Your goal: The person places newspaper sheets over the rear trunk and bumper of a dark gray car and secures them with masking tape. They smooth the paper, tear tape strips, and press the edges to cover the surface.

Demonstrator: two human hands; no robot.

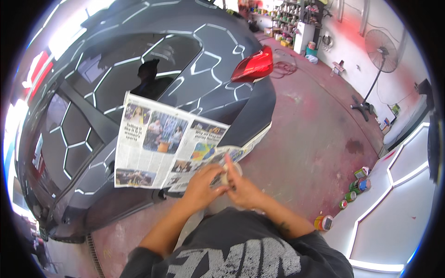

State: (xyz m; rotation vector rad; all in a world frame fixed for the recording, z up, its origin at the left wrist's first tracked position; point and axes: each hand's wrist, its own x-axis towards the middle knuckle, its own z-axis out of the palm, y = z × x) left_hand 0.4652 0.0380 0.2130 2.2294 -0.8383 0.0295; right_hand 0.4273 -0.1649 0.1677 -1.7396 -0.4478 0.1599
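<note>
Both my hands meet low at the centre, in front of a dark glossy car. Between them is a roll of pale tape (237, 170). My left hand (205, 186) has its fingers curled at the roll's near side. My right hand (243, 187) holds the roll, with one finger pointing up. An open newspaper sheet (163, 146) lies against the car's rear side, just beyond my hands. More paper runs along the lower edge of the rear bumper (255, 111). The red tail light (255, 66) is uncovered.
Paint cans (359, 185) stand along the wall at the right, with another can (323, 223) nearer me. A pedestal fan (381, 51) stands at the upper right. A coiled red hose (284, 69) lies on the floor near shelves of cans (286, 17).
</note>
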